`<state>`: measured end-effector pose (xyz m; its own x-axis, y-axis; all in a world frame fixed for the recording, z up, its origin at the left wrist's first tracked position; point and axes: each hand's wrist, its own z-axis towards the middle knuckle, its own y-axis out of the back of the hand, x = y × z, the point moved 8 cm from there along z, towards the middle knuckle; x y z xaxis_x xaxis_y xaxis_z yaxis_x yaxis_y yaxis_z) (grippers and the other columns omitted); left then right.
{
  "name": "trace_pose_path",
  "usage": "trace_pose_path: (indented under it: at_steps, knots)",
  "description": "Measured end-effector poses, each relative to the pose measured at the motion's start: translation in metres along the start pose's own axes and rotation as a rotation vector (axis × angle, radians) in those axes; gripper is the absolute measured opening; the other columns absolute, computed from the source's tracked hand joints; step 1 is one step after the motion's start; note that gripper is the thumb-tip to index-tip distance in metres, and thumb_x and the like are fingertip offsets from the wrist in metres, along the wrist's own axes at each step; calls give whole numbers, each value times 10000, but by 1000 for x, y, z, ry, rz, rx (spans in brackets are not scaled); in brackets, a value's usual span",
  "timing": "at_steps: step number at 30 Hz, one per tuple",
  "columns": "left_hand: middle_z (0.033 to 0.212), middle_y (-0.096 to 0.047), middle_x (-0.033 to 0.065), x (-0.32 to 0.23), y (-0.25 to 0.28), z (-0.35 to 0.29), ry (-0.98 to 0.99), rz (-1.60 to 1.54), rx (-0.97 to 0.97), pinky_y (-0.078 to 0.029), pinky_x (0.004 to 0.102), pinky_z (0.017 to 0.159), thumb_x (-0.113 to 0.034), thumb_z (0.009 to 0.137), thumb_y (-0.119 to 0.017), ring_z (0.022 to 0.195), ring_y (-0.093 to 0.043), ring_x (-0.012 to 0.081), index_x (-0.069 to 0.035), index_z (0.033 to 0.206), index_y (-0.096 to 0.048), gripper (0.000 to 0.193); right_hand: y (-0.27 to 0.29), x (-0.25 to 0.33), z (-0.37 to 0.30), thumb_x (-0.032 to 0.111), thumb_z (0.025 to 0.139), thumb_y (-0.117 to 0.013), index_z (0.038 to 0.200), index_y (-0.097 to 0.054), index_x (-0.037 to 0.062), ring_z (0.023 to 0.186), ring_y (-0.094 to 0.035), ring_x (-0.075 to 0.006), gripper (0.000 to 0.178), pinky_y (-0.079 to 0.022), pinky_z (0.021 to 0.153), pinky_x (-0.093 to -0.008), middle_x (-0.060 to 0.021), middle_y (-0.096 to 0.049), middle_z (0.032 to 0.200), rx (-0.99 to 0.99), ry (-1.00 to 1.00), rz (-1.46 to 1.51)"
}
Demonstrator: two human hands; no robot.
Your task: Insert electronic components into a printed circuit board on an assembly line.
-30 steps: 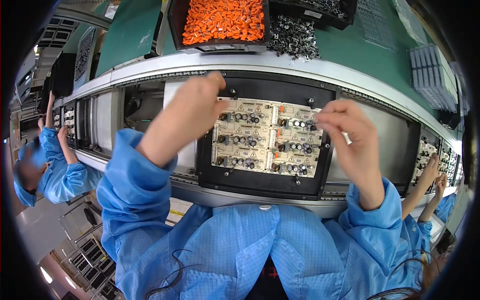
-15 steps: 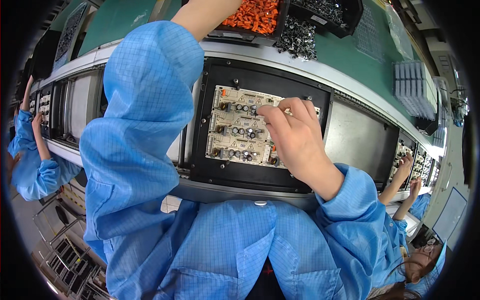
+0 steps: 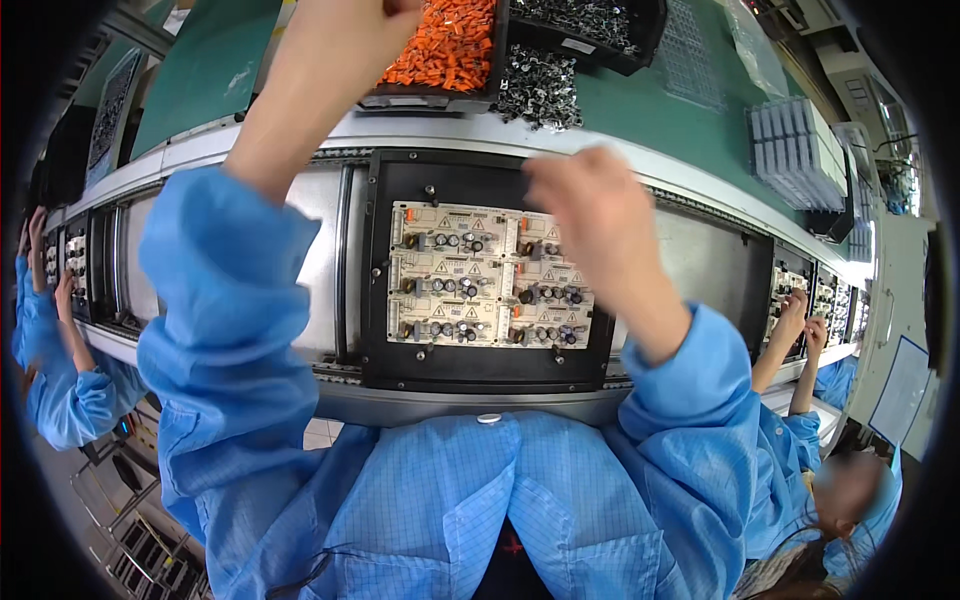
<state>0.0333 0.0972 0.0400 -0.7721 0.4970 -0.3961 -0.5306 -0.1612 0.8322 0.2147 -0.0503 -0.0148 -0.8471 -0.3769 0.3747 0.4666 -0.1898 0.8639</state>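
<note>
My left hand (image 3: 365,32) is at the top edge, beside a black bin of small orange parts (image 3: 448,45). Its fingers look curled together, partly cut off by the picture's edge, and whatever they hold is hidden. Blurred by motion, my right hand (image 3: 598,215) hovers over the upper right of a panel of cream circuit boards (image 3: 447,270); its fingers cannot be read clearly. The panel lies in a black carrier frame (image 3: 378,325) and bears capacitors and other components. An orange part (image 3: 408,215) sits at its upper left corner; more orange parts stand along its middle.
Behind the conveyor rail (image 3: 640,187), a heap of small black-and-silver parts (image 3: 540,88) and a second black bin (image 3: 590,45) lie on the green bench. Stacked clear trays (image 3: 797,150) stand farther right. Co-workers' hands (image 3: 790,320) work at carriers to the right, others at the left.
My right hand has lifted off the boards and moved up. My left hand and forearm now show more, beside the orange bin. The view has shifted, and more of the panel is uncovered.
</note>
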Motion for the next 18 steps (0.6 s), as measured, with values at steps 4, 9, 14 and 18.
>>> trace_pose_path:
  at_steps: [4,9,14,18]
  knots:
    - [760,-680,198,-40,8,-61,-66,-266,108,-515,361,631,-72,845,-657,683,-683,284,26,889,-694,114,4,-84,37,-23,804,-682,1067,-654,63,813,-669,-301,278,-539,722,-402,-137,-666,901,-96,-30,-118]
    - [850,-705,141,-53,-3,-138,179,-215,344,-526,301,690,-28,848,-703,738,-670,176,27,982,-705,145,-16,-115,47,-38,802,-677,1068,-624,42,836,-694,-270,283,-554,741,-366,-141,-696,919,11,-175,127]
    - [874,-646,159,-51,-9,-168,198,-183,367,-525,356,686,10,823,-699,773,-633,288,16,966,-671,146,-14,-108,47,-44,807,-668,1068,-604,31,851,-702,-257,279,-556,750,-343,-140,-701,916,-18,-190,100]
    - [879,-654,156,-56,-13,-168,155,-180,367,-526,408,771,11,817,-677,856,-615,340,12,941,-660,125,-11,-111,46,-34,817,-657,1079,-610,31,821,-693,-242,274,-553,742,-331,-129,-695,900,-13,-196,101]
